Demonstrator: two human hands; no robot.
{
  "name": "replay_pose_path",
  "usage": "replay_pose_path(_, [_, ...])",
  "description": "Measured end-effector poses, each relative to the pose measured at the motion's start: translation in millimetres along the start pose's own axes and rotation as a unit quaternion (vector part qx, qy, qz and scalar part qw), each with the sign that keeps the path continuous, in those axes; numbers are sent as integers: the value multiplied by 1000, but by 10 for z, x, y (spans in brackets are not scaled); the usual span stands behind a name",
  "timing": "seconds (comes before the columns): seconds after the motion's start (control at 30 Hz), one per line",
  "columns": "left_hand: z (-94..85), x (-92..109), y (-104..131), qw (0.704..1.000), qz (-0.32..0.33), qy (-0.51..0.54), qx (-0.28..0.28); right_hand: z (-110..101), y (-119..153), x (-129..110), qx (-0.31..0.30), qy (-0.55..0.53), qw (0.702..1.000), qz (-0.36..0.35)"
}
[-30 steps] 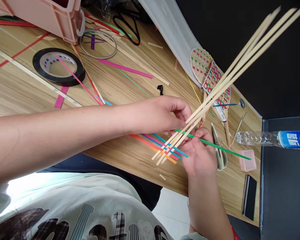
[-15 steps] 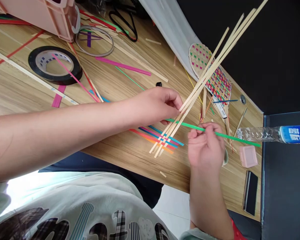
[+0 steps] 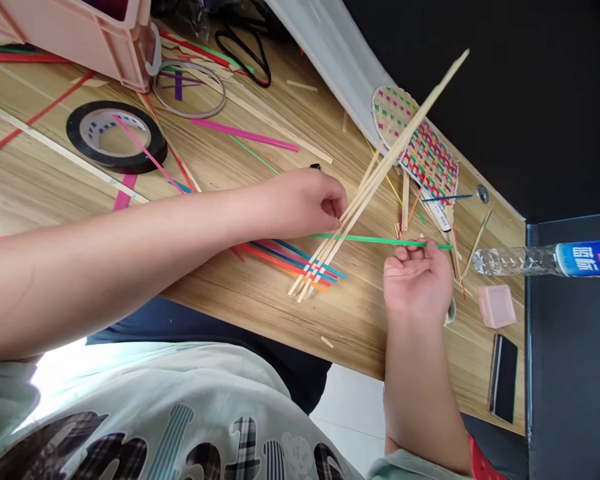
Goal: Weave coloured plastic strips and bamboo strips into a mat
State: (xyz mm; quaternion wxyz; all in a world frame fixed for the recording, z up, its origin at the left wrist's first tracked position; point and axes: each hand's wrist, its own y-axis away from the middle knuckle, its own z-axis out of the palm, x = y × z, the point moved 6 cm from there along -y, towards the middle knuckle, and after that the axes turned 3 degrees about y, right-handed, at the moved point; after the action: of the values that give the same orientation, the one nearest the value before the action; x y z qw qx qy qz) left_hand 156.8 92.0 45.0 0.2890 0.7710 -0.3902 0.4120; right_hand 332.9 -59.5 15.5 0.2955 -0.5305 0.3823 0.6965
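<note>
My left hand (image 3: 320, 200) pinches pale weaving strips (image 3: 395, 152) at frame centre, likely to steady them; my right hand (image 3: 419, 283), right of centre, pinches green weaving strip (image 3: 375, 239) near end, seemingly for straight crossing

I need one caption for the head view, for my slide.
Left hand holds pale strips while the right hand grips a green strip that crosses them.

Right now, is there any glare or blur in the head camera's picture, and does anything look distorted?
Head view: a patch beside the shirt is burnt out to white; same view, the black panel shows little detail; same view, the lower ends of the pale strips look slightly soft; same view, the tape roll appears oval, likely from angle and squeeze.
</note>
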Motion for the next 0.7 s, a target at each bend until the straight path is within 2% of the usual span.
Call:
replay_pose_path(0.1, [-58,47,53,995,30,-57,80,-64,-98,6,29,11,999,-6])
replay_pose_path(0.17, [-81,260,244,972,101,-155,145,-67,-117,3,27,13,1000,-9])
replay_pose_path(0.2, [-39,400,386,952,147,-218,159,-67,-116,-6,26,15,999,-11])
replay_pose_path(0.23, [62,524,541,933,192,-270,143,-69,-115,-19,25,16,999,-12])
replay_pose_path(0.27, [205,611,699,919,229,-303,103,-75,-115,-35,25,18,999,-15])
replay_pose_path(0.3, [363,661,859,907,264,-322,63,-88,-122,-55,27,18,999,-19])
replay_pose_path(0.33, [487,662,998,898,277,-338,58,-109,-135,-76,31,20,999,-24])
replay_pose_path(0.37, [592,632,1115,888,287,-352,74,-135,-158,-98,36,23,999,-30])
replay_pose_path(0.43, [765,444,1235,880,261,-382,105,-196,-228,-143,43,38,997,-42])
replay_pose_path(0.53, [959,102,1243,880,220,-409,99,-271,-348,-213,24,93,994,-46])
replay_pose_path(0.6, [1017,-30,1227,884,205,-409,94,-303,-387,-260,-20,156,987,-33])
replay_pose_path(0.7, [1042,-60,1265,884,205,-407,105,-363,-324,-280,-122,277,953,19])
